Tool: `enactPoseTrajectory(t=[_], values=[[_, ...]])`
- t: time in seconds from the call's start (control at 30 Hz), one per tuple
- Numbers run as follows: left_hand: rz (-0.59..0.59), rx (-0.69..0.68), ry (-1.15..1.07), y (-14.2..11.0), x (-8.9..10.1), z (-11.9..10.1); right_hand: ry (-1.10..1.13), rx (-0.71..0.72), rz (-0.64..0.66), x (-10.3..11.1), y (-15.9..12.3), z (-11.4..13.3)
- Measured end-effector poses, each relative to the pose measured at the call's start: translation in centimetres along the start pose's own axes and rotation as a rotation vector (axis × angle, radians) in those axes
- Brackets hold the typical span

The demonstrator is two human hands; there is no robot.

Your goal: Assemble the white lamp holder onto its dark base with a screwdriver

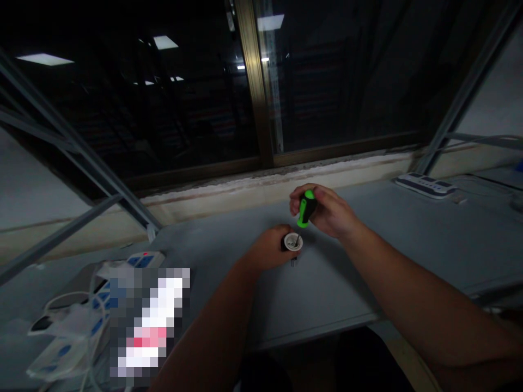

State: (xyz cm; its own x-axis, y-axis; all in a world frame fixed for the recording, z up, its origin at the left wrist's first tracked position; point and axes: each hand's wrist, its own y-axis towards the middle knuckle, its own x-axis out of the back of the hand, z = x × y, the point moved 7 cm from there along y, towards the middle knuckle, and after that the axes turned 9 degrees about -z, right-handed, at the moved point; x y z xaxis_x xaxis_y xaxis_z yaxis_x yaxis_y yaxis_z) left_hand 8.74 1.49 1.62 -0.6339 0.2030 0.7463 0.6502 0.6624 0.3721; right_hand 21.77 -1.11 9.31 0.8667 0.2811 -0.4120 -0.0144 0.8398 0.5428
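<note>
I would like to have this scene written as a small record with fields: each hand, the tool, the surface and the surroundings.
Left hand: holds a small round part with a white rim, open side up
Right hand: holds a green and black screwdriver
Tool position: handle above the part, shaft slanting down into its opening
Surface: grey-blue flat table
Left side: white power strips with blue sockets
Right side: white and grey power strip
Behind: dark window with brown metal frame
Unclear: a pixelated patch at lower left
</note>
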Motion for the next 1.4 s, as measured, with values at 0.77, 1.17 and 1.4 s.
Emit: enactPoseTrajectory(t=[0.77, 1.17, 1.4], values=[[0.019, -0.070, 0.036, 0.0, 0.1, -0.9, 0.055, 0.261, -0.261, 0.9, -0.4, 1.4], [0.024, -0.060, 0.018, 0.0, -0.1, -0.7, -0.012, 0.355, -0.166, 0.4, -0.9, 1.6], [0.008, -0.060, 0.039, 0.1, 0.0, -0.7, -0.053, 0.353, -0.182, 0.3, -1.0, 1.2]])
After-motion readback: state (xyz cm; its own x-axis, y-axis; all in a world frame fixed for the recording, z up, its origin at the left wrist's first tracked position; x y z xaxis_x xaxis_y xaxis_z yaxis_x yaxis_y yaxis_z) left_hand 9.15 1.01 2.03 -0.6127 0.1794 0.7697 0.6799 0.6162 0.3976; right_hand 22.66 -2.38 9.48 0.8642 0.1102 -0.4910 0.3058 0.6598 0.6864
